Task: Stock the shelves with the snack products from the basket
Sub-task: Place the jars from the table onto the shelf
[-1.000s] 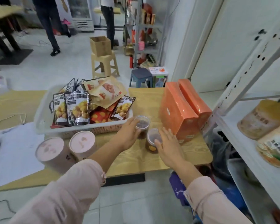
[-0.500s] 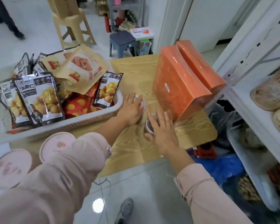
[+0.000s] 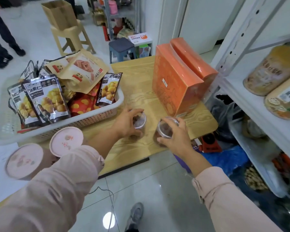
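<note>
Two small clear jars with dark contents are over the wooden table (image 3: 137, 91). My left hand (image 3: 126, 124) grips the left jar (image 3: 140, 123) from its side. My right hand (image 3: 176, 138) grips the right jar (image 3: 165, 129) round its rim, and this jar looks slightly lifted. A white plastic basket (image 3: 97, 118) to the left holds several snack pouches (image 3: 45, 101). Two orange boxes (image 3: 176, 84) stand upright behind the jars. The white shelf (image 3: 258, 104) on the right holds tan snack tubs (image 3: 264, 72).
Two pink-lidded round tubs (image 3: 66, 141) stand at the table's near left. Below the shelf lie bags and boxes on the floor. A beige stool with a cardboard box (image 3: 60, 14) and a grey stool (image 3: 121, 47) stand beyond the table. A person's legs show at far left.
My hands went from reaching onto the two jars to gripping them; the right jar has come toward me and up a little. The head view shifted downward and closer.
</note>
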